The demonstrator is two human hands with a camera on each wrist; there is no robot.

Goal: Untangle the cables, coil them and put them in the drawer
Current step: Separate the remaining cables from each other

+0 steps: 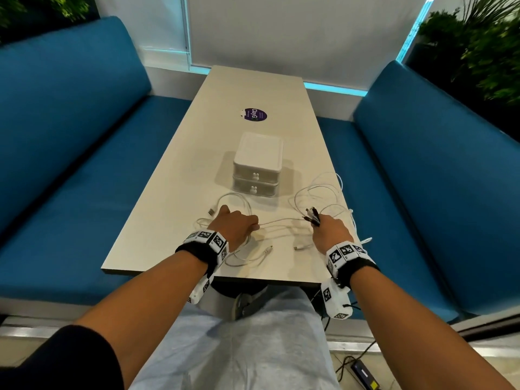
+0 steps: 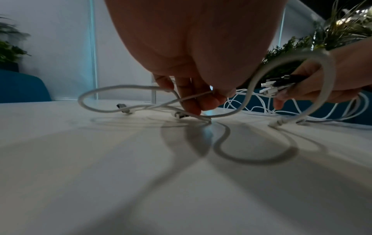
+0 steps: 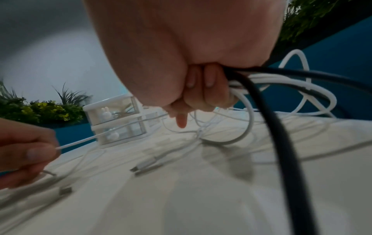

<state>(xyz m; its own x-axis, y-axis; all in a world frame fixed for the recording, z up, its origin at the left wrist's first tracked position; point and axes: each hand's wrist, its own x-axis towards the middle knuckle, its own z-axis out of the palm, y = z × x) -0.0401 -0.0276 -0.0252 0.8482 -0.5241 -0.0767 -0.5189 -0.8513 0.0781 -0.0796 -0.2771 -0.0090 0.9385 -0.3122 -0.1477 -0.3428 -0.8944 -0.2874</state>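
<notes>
Several white cables (image 1: 318,198) lie tangled over the near end of the beige table (image 1: 174,192). My left hand (image 1: 236,225) pinches a thin white cable (image 2: 193,97) that runs taut toward the right hand. My right hand (image 1: 329,228) grips a bundle of cable ends (image 1: 313,215), white and black, with connectors sticking out above the fist. A black cable (image 3: 281,130) hangs from that fist. A small white two-drawer box (image 1: 257,164) stands behind the cables, both drawers closed.
Blue sofas (image 1: 70,136) flank the table on both sides. A round purple sticker (image 1: 254,115) sits farther back on the tabletop. Loose USB plugs (image 1: 268,249) lie near the table's front edge. Plants (image 1: 478,46) stand at the back right.
</notes>
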